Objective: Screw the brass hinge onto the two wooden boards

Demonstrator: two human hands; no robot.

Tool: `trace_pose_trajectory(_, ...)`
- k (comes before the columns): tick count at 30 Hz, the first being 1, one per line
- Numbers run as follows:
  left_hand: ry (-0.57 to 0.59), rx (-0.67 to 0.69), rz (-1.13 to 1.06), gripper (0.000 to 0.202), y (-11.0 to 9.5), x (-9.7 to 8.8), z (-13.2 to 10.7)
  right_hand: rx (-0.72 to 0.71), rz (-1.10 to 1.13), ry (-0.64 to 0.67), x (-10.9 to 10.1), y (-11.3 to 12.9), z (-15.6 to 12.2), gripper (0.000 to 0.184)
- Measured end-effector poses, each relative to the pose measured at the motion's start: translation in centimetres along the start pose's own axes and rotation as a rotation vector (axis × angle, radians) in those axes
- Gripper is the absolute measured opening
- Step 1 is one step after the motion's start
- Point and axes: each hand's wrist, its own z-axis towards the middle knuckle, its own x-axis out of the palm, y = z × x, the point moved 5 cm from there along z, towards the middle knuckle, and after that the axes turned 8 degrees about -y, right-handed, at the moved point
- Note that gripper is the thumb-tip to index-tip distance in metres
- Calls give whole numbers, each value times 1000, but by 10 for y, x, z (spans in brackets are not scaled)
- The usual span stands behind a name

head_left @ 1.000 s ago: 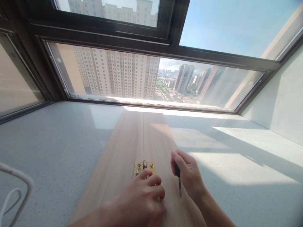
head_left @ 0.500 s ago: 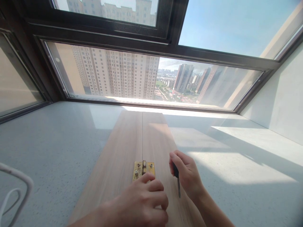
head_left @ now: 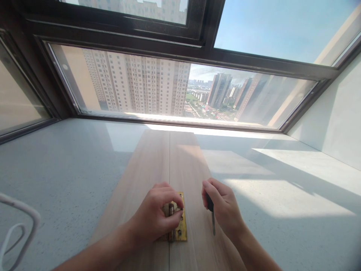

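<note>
Two light wooden boards [head_left: 158, 162] lie side by side on a grey speckled sill, joined by a brass hinge [head_left: 179, 226] across their seam. My left hand [head_left: 153, 214] rests on the hinge with thumb and fingertips pinched together at its upper part; whatever they pinch is too small to make out. It covers the hinge's left leaf. Just right of the hinge, my right hand [head_left: 222, 210] is closed around a small screwdriver [head_left: 212, 220] with a dark handle, its metal shaft pointing down toward me above the right board.
The grey sill [head_left: 67, 169] stretches wide on both sides, sunlit at the right. A dark-framed window [head_left: 175, 120] runs along the far edge. A white wall [head_left: 335, 116] closes the right side. A white looped cord or frame [head_left: 19, 222] sits at the left edge.
My left hand moved forward from the near edge onto the hinge and pinched at its top. More of the hinge's right leaf shows now. My right hand and the screwdriver barely moved.
</note>
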Motion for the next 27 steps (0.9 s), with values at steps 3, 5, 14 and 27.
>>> trace_pose_trajectory(3,22,11,30,11,-1,2,-1,-2,-5,1,0,0,0,44)
trace_pose_trajectory(5,41,-14,62,10,1,2,-2,-4,-8,1,1,0,0,44)
trace_pose_trajectory(14,97,-56,55,8,4,5,-3,-8,-14,0,0,1,-1,43)
trace_pose_trajectory(27,116,-71,68,8,6,6,-4,-15,-23,0,1,-3,1,43)
